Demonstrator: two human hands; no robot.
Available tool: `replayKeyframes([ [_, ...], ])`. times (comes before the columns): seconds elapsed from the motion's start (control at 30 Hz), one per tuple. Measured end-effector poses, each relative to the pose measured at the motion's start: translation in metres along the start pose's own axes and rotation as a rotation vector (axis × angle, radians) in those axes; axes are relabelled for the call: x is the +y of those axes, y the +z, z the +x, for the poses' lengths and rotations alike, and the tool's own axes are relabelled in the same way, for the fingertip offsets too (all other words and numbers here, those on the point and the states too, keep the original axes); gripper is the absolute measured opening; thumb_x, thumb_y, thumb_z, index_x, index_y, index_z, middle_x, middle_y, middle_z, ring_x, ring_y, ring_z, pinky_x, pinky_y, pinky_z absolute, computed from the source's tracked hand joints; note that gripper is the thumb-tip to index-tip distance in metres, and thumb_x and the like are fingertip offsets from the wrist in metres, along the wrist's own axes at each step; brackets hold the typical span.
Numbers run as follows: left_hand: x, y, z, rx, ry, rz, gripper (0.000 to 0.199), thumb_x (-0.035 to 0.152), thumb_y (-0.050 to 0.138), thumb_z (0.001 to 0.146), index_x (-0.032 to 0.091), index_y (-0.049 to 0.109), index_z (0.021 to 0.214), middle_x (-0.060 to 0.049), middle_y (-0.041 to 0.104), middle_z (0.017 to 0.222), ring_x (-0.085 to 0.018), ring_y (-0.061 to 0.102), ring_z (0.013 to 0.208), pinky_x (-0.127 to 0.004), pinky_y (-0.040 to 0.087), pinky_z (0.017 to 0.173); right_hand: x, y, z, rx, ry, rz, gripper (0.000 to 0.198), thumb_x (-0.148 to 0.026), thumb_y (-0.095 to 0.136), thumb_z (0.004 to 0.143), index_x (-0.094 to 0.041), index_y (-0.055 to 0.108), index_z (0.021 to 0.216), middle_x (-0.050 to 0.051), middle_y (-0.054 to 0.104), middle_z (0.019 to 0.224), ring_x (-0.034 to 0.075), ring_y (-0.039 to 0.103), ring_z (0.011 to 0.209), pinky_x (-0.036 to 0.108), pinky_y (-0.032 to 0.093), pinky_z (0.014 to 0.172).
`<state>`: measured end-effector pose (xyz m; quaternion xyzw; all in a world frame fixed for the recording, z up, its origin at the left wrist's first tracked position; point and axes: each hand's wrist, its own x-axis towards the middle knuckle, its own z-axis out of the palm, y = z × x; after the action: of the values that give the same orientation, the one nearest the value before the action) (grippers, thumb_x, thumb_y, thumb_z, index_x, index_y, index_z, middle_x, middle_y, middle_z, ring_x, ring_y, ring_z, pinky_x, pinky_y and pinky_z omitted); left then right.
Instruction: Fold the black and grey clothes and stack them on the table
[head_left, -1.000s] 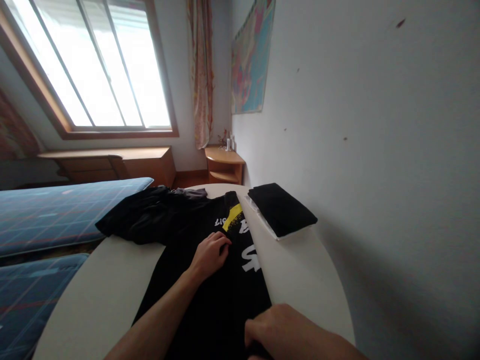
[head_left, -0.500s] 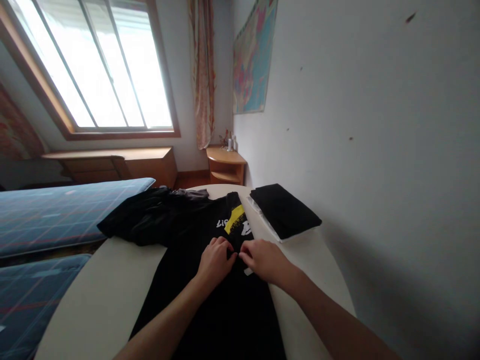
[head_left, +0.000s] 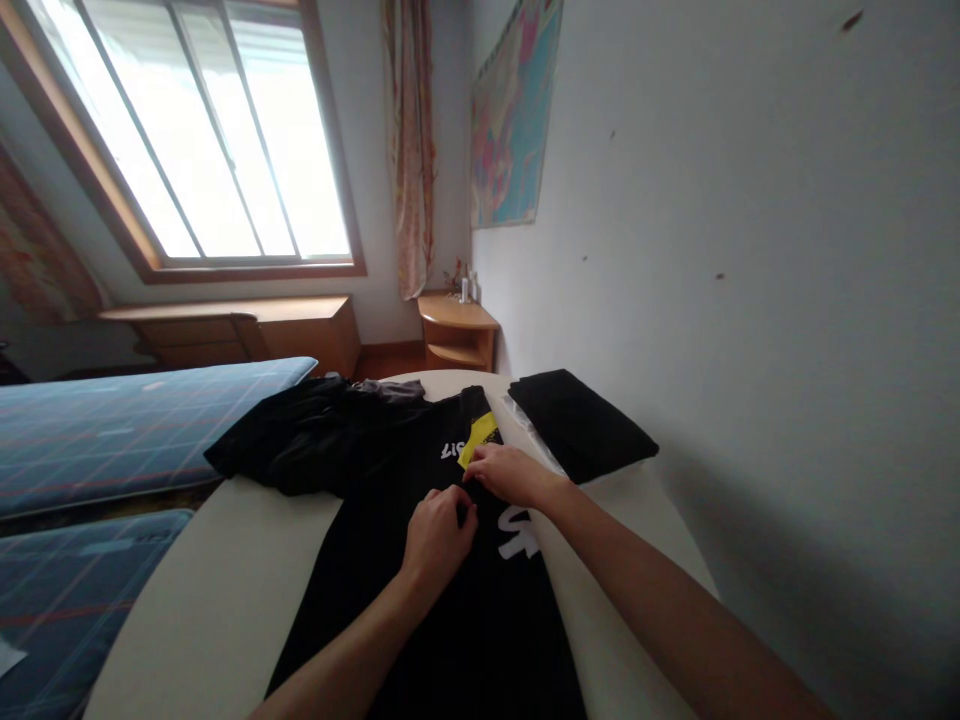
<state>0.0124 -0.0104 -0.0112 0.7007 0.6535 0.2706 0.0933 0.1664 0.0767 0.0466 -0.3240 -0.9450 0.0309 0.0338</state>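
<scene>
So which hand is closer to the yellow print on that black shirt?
The right. The right hand is right at the lower edge of the yellow print; the left hand is lower on the black shirt, clear of it.

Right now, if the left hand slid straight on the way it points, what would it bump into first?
Most likely the right hand, which is just beyond the left hand over the black garment; depth is unclear, so it might slip past.
</scene>
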Motion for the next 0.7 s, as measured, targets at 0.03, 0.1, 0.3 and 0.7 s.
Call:
replayKeyframes([
  [0.03,0.001,0.0,0.0,-0.004,-0.014,0.006,0.004,0.022,0.061,0.087,0.022,0.064,0.087,-0.004,0.068,0.083,-0.02,0.063,0.079,-0.031,0.045,0.073,0.001,-0.002,0.0,-0.002,-0.009,-0.008,0.031,-0.012,0.052,0.094,-0.023,0.073,0.113,0.008,0.067,0.114,0.02,0.064,0.102,0.03,0.046,0.086],
  [0.1,0.001,0.0,0.0,-0.004,-0.032,0.019,0.003,0.021,0.061,0.086,0.022,0.063,0.088,-0.003,0.067,0.082,-0.02,0.063,0.076,-0.029,0.043,0.07,0.001,-0.005,0.0,-0.009,-0.022,-0.034,0.029,-0.011,0.054,0.093,-0.021,0.072,0.113,0.009,0.068,0.114,0.021,0.064,0.104,0.031,0.046,0.088],
  [0.3,0.001,0.001,-0.001,0.023,0.003,-0.008,0.007,0.018,0.057,0.085,0.023,0.057,0.09,-0.002,0.067,0.082,-0.02,0.064,0.078,-0.029,0.042,0.07,0.004,-0.002,0.001,0.072,-0.021,-0.018,0.02,-0.01,0.055,0.092,-0.018,0.07,0.103,0.007,0.071,0.107,0.021,0.065,0.103,0.032,0.041,0.091],
  [0.7,-0.001,0.0,0.0,0.005,0.083,-0.064,0.013,0.017,0.057,0.087,0.025,0.064,0.095,0.0,0.071,0.082,-0.023,0.062,0.087,-0.034,0.041,0.079,-0.003,0.012,0.006,0.103,0.048,0.005,0.019,-0.017,0.056,0.089,-0.019,0.067,0.104,0.008,0.068,0.108,0.022,0.062,0.103,0.034,0.037,0.092],
])
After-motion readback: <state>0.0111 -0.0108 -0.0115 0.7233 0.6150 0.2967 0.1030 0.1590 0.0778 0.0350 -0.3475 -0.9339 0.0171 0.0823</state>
